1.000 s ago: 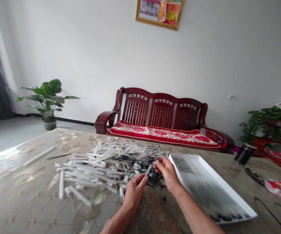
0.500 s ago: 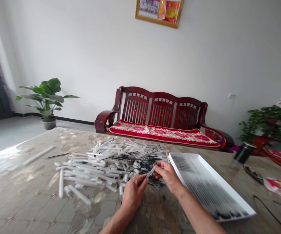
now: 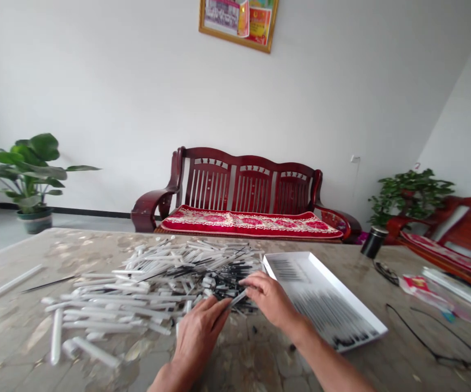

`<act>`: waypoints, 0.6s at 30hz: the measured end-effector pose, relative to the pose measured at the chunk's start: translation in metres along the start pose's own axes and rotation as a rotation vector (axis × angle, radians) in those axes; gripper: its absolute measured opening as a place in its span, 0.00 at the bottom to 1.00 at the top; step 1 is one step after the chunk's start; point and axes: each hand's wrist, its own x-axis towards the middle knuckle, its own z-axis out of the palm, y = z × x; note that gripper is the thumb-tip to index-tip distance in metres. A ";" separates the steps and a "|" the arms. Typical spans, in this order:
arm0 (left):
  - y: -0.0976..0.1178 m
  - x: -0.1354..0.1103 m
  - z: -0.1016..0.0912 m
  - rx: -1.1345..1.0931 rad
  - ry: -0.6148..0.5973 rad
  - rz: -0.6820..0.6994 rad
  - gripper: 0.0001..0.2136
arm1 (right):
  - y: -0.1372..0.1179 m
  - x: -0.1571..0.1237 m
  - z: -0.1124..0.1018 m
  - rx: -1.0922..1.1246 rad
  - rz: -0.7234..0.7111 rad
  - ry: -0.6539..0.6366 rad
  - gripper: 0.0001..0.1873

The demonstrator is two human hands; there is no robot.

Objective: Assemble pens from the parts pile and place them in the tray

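Your right hand point(image 3: 274, 302) is straightening its fingers at one end of the pale tube point(image 3: 239, 299), hold unclear; left hand point(image 3: 200, 326) is pinching the other, probably steadying it

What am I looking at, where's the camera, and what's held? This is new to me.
No machine: these are a person's bare left hand and right hand, filmed by a camera worn on the head, looking forward and down. On the table lies a pile of white tubes, with thin black pieces among them. Beside it, to the right, a shallow white tray holds slim pieces in rows. Between the hands is a slim pale tube: the left hand seems to hold it, but whether the right hand grips it too is unclear.
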 end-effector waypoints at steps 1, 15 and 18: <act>0.001 -0.001 0.001 0.008 0.002 0.024 0.13 | -0.003 -0.003 -0.004 -0.161 -0.091 -0.025 0.08; -0.002 -0.004 -0.007 0.028 0.315 -0.079 0.15 | 0.084 -0.018 -0.128 -0.884 0.227 0.107 0.11; -0.003 -0.005 -0.007 -0.034 0.298 -0.095 0.12 | 0.114 -0.023 -0.150 -0.938 0.353 0.032 0.13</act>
